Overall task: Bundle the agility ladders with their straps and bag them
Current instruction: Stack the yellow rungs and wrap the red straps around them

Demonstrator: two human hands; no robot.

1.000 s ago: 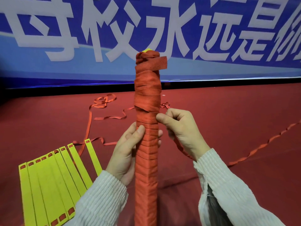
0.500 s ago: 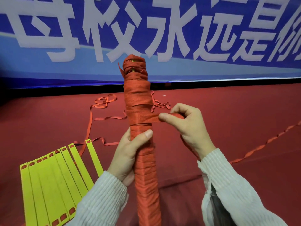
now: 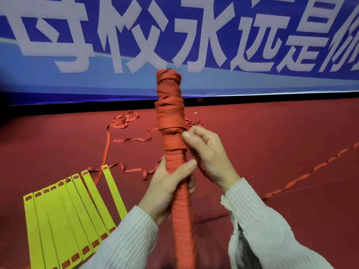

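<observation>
Where sleeves cross, bundle (image 3: pixel 171 117) base hidden.

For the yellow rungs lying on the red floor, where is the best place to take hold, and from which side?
Grip the yellow rungs at their near ends, where they lie packed side by side, coming from above. The far ends fan apart.

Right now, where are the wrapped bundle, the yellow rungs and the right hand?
wrapped bundle (image 3: pixel 170 113): head view, upper strap-wound part above both hands.
yellow rungs (image 3: pixel 64 216): head view, middle of the fanned slats.
right hand (image 3: pixel 208 152): head view, back of the hand.
</observation>
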